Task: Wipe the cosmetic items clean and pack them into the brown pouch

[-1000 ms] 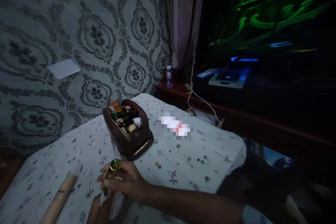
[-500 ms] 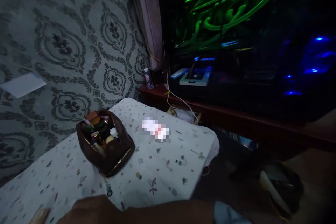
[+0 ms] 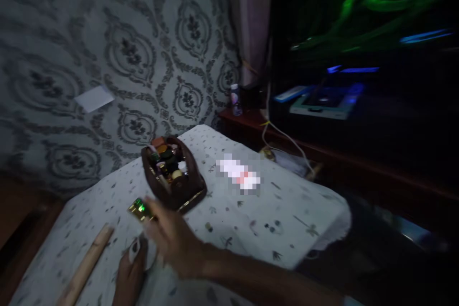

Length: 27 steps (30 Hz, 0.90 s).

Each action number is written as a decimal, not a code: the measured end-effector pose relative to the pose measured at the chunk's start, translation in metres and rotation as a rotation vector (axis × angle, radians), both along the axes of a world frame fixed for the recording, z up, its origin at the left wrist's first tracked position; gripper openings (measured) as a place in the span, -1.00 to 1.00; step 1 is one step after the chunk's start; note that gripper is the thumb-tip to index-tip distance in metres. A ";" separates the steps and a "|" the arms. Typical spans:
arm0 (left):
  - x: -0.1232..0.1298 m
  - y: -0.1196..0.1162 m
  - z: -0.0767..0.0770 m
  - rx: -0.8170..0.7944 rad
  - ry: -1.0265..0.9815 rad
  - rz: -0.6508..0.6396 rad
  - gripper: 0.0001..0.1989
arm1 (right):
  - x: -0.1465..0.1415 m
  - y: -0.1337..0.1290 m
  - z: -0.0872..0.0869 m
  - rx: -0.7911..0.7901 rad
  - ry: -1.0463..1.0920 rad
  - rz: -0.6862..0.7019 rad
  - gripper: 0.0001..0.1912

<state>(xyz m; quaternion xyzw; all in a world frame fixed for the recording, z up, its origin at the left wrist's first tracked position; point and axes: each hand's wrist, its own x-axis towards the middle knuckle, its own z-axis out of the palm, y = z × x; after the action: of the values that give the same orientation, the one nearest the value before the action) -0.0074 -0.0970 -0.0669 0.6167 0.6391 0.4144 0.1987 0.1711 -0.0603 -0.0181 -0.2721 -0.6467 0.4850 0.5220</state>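
My right hand (image 3: 175, 236) reaches in from the right over the cloth-covered table. Its fingers are closed on a small shiny gold item (image 3: 139, 209) with green glints, whose kind is unclear. Just below, my left hand (image 3: 129, 270) is closed around a small whitish item (image 3: 135, 249) with a dark oval mark, too blurred to name. Left of it lies a long pale tan rod-like thing (image 3: 88, 265) with a rounded end. A brown bag (image 3: 197, 186) stands open just beyond my right hand, filled with several small bottles and cosmetic-like items.
The table (image 3: 247, 244) has a white patterned cloth. A blurred-out white and red item (image 3: 238, 174) lies right of the bag. Behind are a small bottle (image 3: 235, 100), a white cable (image 3: 287, 141) and a dark computer case with green lights (image 3: 394, 2). A patterned wall rises at the left.
The view has turned left, so the bag and table appear further right. My right hand has come up into view with the gold item; my left hand now shows too.
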 end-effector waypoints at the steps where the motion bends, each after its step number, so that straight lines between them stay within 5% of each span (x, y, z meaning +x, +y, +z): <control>1: -0.006 0.007 -0.008 -0.019 0.004 0.030 -0.36 | 0.012 0.006 0.006 0.023 0.009 -0.018 -0.48; 5: -0.018 0.019 -0.025 -0.090 -0.039 0.049 -0.47 | 0.055 0.042 0.025 -0.102 0.106 -0.087 -0.42; 8: -0.018 0.016 -0.024 -0.104 -0.069 0.029 -0.52 | 0.074 0.070 0.032 -0.131 0.151 -0.233 -0.57; 16: -0.019 0.017 -0.021 -0.122 -0.124 0.017 -0.55 | 0.076 0.121 0.042 0.211 -0.332 -0.203 -0.85; 20: -0.019 0.017 -0.020 -0.134 -0.121 0.014 -0.52 | 0.073 0.133 0.052 0.383 -0.583 -0.156 -0.82; 27: -0.022 0.018 -0.025 -0.174 -0.070 0.031 -0.55 | 0.067 0.149 0.068 0.441 -0.655 -0.199 -0.84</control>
<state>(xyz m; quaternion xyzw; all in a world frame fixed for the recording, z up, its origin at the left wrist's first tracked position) -0.0293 -0.0794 -0.0916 0.5724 0.6749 0.3815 0.2671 0.2384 0.0891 0.0496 -0.3548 -0.8379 0.1695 0.3785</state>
